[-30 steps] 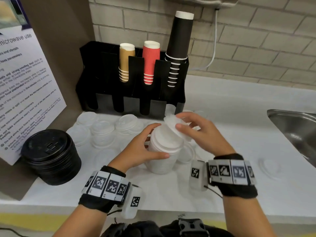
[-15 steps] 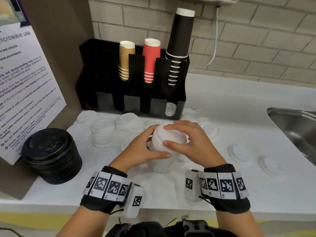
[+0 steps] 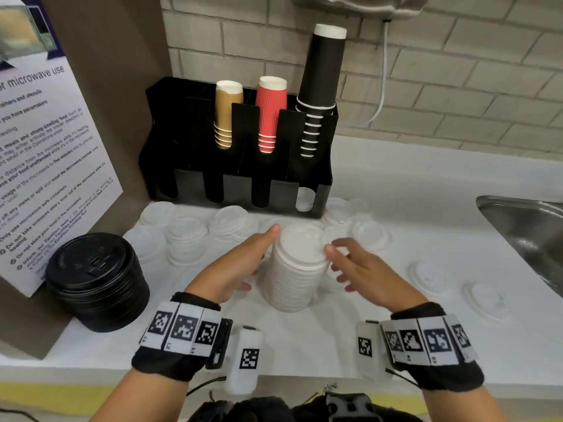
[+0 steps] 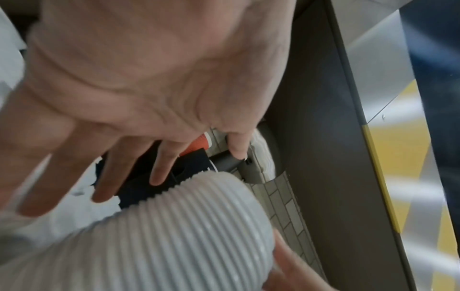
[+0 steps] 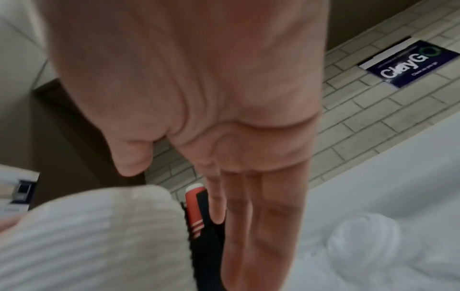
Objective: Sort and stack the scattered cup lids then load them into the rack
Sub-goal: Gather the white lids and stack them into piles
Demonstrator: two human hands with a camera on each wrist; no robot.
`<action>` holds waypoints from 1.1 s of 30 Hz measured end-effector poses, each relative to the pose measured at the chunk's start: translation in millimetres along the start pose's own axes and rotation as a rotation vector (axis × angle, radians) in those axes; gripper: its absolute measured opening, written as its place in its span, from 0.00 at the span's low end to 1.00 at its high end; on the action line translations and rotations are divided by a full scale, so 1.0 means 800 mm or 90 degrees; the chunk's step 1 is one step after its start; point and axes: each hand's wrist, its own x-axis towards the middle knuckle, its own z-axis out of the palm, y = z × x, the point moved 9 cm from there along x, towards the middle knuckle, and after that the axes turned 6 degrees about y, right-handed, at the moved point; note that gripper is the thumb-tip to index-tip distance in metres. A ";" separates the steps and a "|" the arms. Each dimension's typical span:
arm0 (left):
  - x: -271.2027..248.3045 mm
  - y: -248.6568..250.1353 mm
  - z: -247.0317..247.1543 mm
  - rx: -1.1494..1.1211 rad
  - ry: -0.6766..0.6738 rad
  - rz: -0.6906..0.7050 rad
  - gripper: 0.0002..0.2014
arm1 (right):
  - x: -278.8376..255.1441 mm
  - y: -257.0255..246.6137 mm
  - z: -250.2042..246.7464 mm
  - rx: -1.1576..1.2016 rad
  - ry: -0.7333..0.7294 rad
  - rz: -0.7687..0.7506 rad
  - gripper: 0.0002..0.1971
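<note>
A tall stack of white lids (image 3: 297, 269) stands on the white counter (image 3: 396, 184) between my hands; its ribbed side fills the left wrist view (image 4: 149, 236) and the right wrist view (image 5: 94, 236). My left hand (image 3: 240, 263) is beside its left flank with straight fingers, thumb tip near the top rim. My right hand (image 3: 347, 263) hovers at its right, fingers spread and slightly blurred, holding nothing. Several loose white lids (image 3: 189, 236) lie scattered behind and to the right (image 3: 428, 274). The black rack (image 3: 237, 166) stands at the back.
The rack holds tan cups (image 3: 227, 114), red cups (image 3: 269, 114) and a tall black cup stack (image 3: 320, 86). A black lid stack (image 3: 97, 278) sits at the left under a microwave notice (image 3: 45, 166). A steel sink (image 3: 530, 226) lies at the right.
My right hand set a white lid onto the stack, pressed it down, then drew off to the right. My left hand let go of the stack's side and opened.
</note>
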 end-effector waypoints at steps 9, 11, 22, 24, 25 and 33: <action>0.003 -0.024 0.016 -0.051 -0.048 -0.106 0.56 | -0.014 0.024 0.058 0.238 -0.148 0.174 0.40; 0.003 -0.025 0.018 -0.052 -0.055 -0.110 0.56 | -0.012 0.024 0.063 0.276 -0.153 0.182 0.40; 0.012 -0.035 0.013 -0.138 -0.035 -0.150 0.41 | -0.002 0.022 0.076 0.304 -0.163 0.206 0.40; 0.012 -0.035 0.013 -0.143 -0.039 -0.151 0.39 | -0.002 0.023 0.075 0.310 -0.162 0.217 0.35; 0.012 -0.035 0.013 -0.146 -0.041 -0.151 0.39 | -0.002 0.023 0.075 0.312 -0.164 0.221 0.34; 0.007 -0.021 0.010 -0.146 -0.067 -0.136 0.47 | 0.003 0.018 0.057 0.357 -0.163 0.229 0.35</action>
